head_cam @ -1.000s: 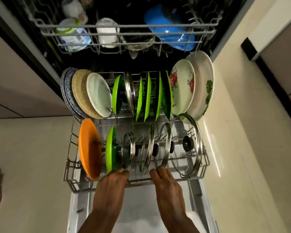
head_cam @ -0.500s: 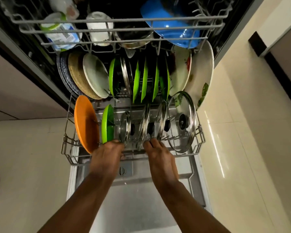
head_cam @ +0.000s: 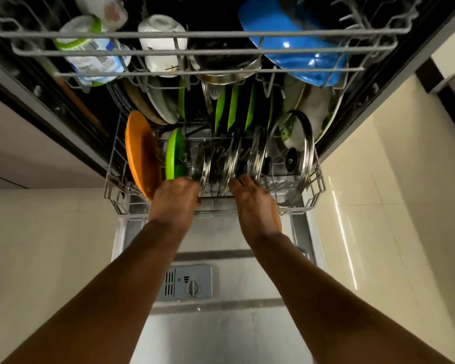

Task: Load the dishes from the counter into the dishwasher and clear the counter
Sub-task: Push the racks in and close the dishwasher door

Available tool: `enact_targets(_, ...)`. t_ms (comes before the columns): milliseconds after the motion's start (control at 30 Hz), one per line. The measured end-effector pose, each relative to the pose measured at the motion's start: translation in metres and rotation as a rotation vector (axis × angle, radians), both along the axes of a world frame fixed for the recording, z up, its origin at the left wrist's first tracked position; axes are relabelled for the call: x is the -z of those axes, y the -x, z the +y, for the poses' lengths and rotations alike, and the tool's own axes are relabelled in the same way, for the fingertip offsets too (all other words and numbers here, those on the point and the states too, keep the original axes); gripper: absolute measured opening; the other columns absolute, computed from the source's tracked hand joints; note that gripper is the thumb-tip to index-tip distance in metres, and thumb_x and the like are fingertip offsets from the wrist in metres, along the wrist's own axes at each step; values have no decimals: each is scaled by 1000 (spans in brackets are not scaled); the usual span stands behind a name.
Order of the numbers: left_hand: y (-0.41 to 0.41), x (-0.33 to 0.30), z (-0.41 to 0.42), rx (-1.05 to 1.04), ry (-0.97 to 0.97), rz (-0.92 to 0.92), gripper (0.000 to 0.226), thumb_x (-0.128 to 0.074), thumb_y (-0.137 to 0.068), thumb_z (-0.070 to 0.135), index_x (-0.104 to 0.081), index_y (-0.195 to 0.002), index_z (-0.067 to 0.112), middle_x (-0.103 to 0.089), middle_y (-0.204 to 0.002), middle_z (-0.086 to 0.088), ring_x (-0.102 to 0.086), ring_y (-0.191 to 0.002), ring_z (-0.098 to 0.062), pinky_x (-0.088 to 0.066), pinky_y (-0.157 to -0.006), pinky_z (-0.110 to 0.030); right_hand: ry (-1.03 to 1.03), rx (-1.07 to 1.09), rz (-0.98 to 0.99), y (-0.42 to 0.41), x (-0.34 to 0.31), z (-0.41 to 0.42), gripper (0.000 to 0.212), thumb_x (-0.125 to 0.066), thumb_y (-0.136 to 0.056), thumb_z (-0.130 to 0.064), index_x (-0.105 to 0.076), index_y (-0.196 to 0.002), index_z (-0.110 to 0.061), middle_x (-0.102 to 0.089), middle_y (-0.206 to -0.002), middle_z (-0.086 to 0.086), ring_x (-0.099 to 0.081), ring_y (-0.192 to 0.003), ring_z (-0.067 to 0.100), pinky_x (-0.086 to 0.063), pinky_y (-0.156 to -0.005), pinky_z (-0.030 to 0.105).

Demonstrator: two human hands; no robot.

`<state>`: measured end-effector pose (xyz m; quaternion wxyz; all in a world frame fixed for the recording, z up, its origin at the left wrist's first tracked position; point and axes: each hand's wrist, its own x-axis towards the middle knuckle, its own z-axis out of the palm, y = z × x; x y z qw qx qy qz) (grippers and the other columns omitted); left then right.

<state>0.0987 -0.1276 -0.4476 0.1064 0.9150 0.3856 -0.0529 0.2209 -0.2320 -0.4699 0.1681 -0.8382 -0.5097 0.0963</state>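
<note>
left hand + right hand: our fingers curled over front rail of lower rack, gripping it | just beyond fingers: steel lids upright, orange plate far left, glass lid right | upper rack above, blue bowl in it | dishwasher door open under forearms

Head camera looks steeply down, close above open dishwasher door.
</note>
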Motion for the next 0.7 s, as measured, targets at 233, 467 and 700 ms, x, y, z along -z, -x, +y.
enact_targets(233,-34,2,48,-23,23,-35,8,-64,-88,12,-69,-93,9,-65,-95,-15,-62,-94,-35,-49,-76,-41,-50,30,8,-28,9,44,49,-58,-89,6,-52,-131,-20,-56,-124,-1,-61,-100,19,-58,-77,35)
enact_targets(467,-58,5,82,-28,7,-129,11,-66,-87,14,-71,-94,8,-66,-98,-16,-62,-97,-36,-51,-81,-42,-99,13,-93,-59,12,77,49,-51,-88,7,-54,-130,-19,-56,-125,2,-62,-97,22,-55,-73,33)
enact_targets(700,-82,10,112,-69,-96,-124,14,-66,-88,6,-70,-101,4,-62,-103,-21,-62,-99,-38,-53,-86,-46,-96,33,-123,-82,11,111,36,-46,-96,-7,-56,-127,-19,-60,-123,5,-61,-95,22,-43,-71,26)
